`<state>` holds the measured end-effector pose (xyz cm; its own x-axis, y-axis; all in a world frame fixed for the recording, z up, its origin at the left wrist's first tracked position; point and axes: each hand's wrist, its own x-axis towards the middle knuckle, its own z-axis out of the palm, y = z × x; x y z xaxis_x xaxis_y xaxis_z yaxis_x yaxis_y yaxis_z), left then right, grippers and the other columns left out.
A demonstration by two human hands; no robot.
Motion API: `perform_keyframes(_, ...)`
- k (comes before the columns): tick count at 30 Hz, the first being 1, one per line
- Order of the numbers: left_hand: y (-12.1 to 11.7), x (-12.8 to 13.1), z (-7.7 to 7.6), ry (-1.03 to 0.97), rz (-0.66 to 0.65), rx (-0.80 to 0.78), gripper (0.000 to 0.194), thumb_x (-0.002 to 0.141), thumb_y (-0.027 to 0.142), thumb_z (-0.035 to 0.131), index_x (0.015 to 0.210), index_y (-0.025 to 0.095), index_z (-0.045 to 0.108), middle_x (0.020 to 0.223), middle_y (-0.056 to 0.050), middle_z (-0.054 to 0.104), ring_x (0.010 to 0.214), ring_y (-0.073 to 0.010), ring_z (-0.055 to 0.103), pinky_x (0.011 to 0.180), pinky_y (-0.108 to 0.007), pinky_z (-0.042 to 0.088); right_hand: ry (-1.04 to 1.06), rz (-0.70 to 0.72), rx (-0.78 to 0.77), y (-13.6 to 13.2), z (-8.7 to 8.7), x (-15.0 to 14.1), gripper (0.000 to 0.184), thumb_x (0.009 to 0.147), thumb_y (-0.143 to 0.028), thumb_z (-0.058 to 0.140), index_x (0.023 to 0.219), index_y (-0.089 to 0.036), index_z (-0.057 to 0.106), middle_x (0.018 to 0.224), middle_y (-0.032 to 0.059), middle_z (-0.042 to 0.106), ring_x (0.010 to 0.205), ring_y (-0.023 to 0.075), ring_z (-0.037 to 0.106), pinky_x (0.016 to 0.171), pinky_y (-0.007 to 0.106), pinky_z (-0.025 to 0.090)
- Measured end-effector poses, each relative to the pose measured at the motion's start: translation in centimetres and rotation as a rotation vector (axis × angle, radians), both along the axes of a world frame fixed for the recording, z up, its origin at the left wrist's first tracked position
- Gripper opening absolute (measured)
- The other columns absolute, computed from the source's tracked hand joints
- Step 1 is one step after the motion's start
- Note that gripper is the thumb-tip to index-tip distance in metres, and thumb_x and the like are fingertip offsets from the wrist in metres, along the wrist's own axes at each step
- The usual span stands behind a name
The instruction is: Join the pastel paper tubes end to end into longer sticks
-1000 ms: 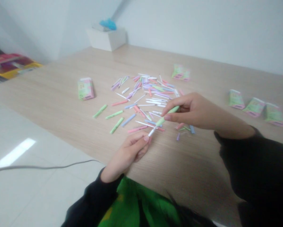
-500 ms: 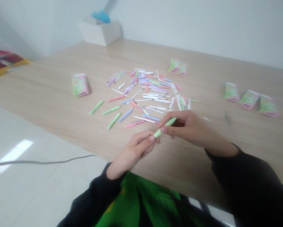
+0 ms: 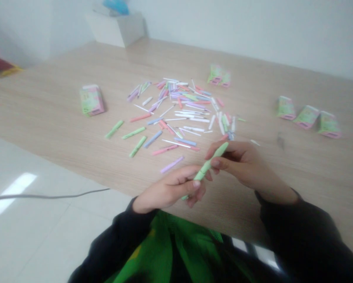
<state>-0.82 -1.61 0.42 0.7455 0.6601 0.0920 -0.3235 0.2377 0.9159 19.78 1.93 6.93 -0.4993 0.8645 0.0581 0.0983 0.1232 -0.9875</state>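
Note:
A light green pen (image 3: 205,168) is held slanting between both hands above the table's near edge. My left hand (image 3: 176,186) is closed around its lower part, thumb on top, and a bit of the pen's end pokes out below the fingers. My right hand (image 3: 238,161) pinches the upper part between thumb and fingers, with the tapered tip showing beyond. Just past the left hand lies a purple pen piece (image 3: 172,164). Behind the hands spreads a loose pile of pen parts and thin white refills (image 3: 191,114) in several colours. Several green pen pieces (image 3: 138,146) lie at its left.
A green and pink box (image 3: 92,100) stands left of the pile. Similar small boxes (image 3: 307,117) stand at the right, with more (image 3: 219,75) at the back. A white container (image 3: 116,28) with something blue sits in the far left corner. A cable (image 3: 49,195) crosses the floor.
More of the green pen now shows between the hands, its lower end emerging below my left hand. My right hand has shifted slightly right. The purple piece near the left hand has come into sight.

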Motion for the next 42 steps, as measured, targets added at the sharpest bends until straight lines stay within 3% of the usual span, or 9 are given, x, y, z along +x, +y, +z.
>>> perform_keyframes(7,0.1,0.4,0.0,0.092,-0.047,-0.115,0.027,0.103,0.040,0.052,0.118,0.019,0.057,0.066,0.007,0.042,0.047,-0.0050,0.034,0.042,-0.017,0.029,-0.030,0.031,0.083,-1.0,0.0,1.1,0.016,0.090,-0.035,0.074,0.084,-0.021,0.071,0.070,-0.0006,0.067,0.066,0.0133,0.064,0.063,0.026,0.052)
perform_keyframes(12,0.4,0.4,0.2,0.027,-0.058,-0.242,0.026,0.100,0.036,0.058,0.103,0.013,0.068,0.065,0.006,0.041,0.049,-0.0039,0.032,0.045,-0.018,0.027,-0.083,-0.107,0.048,-1.3,-0.4,1.8,0.027,0.082,-0.049,0.078,0.083,-0.022,0.071,0.063,-0.0020,0.062,0.058,0.0133,0.058,0.055,0.026,0.048)
perform_keyframes(17,0.6,0.9,-0.3,0.147,0.050,-0.135,0.028,0.096,0.038,0.064,0.108,0.014,0.073,0.065,0.004,0.049,0.045,-0.0028,0.033,0.040,-0.017,0.022,-0.113,-0.192,0.114,-1.8,-0.7,2.0,0.031,0.081,-0.052,0.078,0.077,-0.023,0.069,0.064,-0.0016,0.061,0.058,0.0131,0.054,0.053,0.027,0.043)
perform_keyframes(22,0.5,1.7,-0.3,0.151,0.131,-0.179,0.037,0.093,0.040,0.067,0.116,0.012,0.074,0.055,0.010,0.032,0.044,-0.0037,0.024,0.041,-0.019,0.016,-0.173,-0.263,0.186,-1.7,-1.5,1.6,0.044,0.083,-0.056,0.075,0.065,-0.021,0.058,0.058,-0.0031,0.054,0.054,0.0109,0.045,0.052,0.026,0.037)
perform_keyframes(26,0.5,1.9,-0.3,0.177,0.162,-0.202,0.037,0.093,0.042,0.067,0.115,0.013,0.076,0.052,0.011,0.027,0.042,-0.0041,0.021,0.041,-0.019,0.016,-0.069,-0.185,0.058,-1.3,-1.9,1.8,0.040,0.079,-0.057,0.078,0.085,-0.021,0.062,0.066,-0.0026,0.060,0.059,0.0123,0.056,0.055,0.025,0.045)
perform_keyframes(30,0.6,1.7,0.4,0.342,0.232,-0.028,0.030,0.093,0.037,0.067,0.109,0.016,0.080,0.056,0.005,0.047,0.052,-0.0072,0.039,0.050,-0.020,0.032,-0.035,-0.060,-0.018,-1.1,-1.8,2.5,0.028,0.083,-0.046,0.079,0.087,-0.020,0.069,0.079,0.0016,0.068,0.070,0.0137,0.064,0.062,0.025,0.051)
perform_keyframes(34,0.7,1.4,1.2,0.440,0.233,0.116,0.029,0.095,0.033,0.063,0.113,0.018,0.080,0.085,-0.002,0.073,0.079,-0.0159,0.060,0.078,-0.029,0.047,-0.118,-0.123,-0.049,-1.0,-1.7,2.8,0.031,0.079,-0.047,0.082,0.074,-0.019,0.070,0.066,0.0008,0.068,0.063,0.0147,0.064,0.060,0.026,0.052)
perform_keyframes(38,0.8,1.0,1.5,0.466,0.255,0.150,0.030,0.095,0.034,0.063,0.114,0.018,0.079,0.100,-0.004,0.079,0.094,-0.0208,0.067,0.087,-0.030,0.048,-0.133,-0.135,-0.072,-1.1,-1.5,3.3,0.033,0.075,-0.046,0.085,0.090,-0.020,0.072,0.076,0.0017,0.072,0.070,0.0166,0.068,0.063,0.027,0.055)
perform_keyframes(42,0.8,0.5,1.8,0.536,0.234,0.198,0.029,0.095,0.033,0.063,0.115,0.019,0.079,0.105,-0.004,0.080,0.099,-0.0233,0.069,0.088,-0.032,0.049,-0.274,-0.140,-0.044,-1.3,-1.5,3.8,0.031,0.079,-0.050,0.081,0.081,-0.020,0.073,0.070,0.0025,0.071,0.064,0.0164,0.066,0.057,0.026,0.051)
